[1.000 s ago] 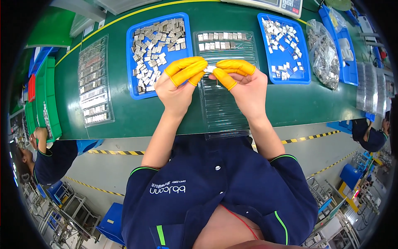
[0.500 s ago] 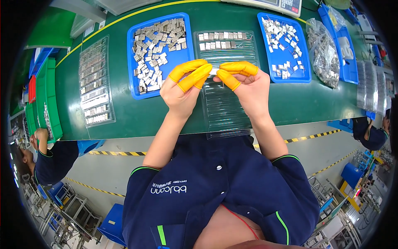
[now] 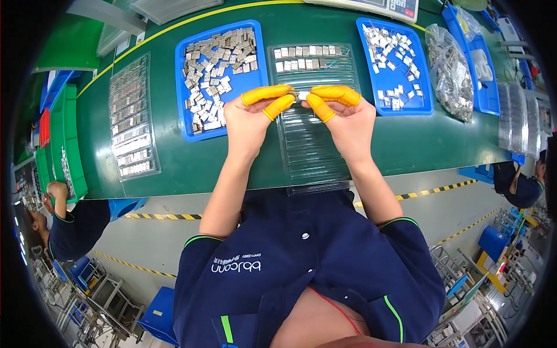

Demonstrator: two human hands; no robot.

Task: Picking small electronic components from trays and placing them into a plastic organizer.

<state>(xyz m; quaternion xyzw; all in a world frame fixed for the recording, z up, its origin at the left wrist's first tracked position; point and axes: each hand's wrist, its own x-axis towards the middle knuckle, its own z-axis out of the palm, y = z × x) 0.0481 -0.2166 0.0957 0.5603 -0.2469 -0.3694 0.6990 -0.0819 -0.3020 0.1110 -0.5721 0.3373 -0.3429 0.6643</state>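
Note:
Yellow finger cots cover the fingertips of my left hand (image 3: 246, 124) and my right hand (image 3: 353, 124). Both hands pinch one small white-and-metal connector (image 3: 303, 95) between them, above a ribbed clear plastic tray (image 3: 310, 153). The fingertips partly hide the piece. In the tray's far end lie two rows of connectors (image 3: 307, 64). Left of my left hand, a blue tray (image 3: 181, 104) bears many loose silver connector shells (image 3: 206, 107). Right of my right hand stands another blue tray (image 3: 426, 93) with white connector pieces (image 3: 397, 52), some with thin wires.
A filled clear tray (image 3: 134, 124) lies at the left. Green bins (image 3: 68, 133) and a co-worker (image 3: 75, 229) are at the far left. A bag of parts (image 3: 451, 75) and stacked clear trays (image 3: 515, 119) stand right. A scale (image 3: 400, 8) sits at the back.
My left thumb and index finger have spread slightly from each other behind the tips, and the hand has shifted a little left. More of the connector shows between the hands.

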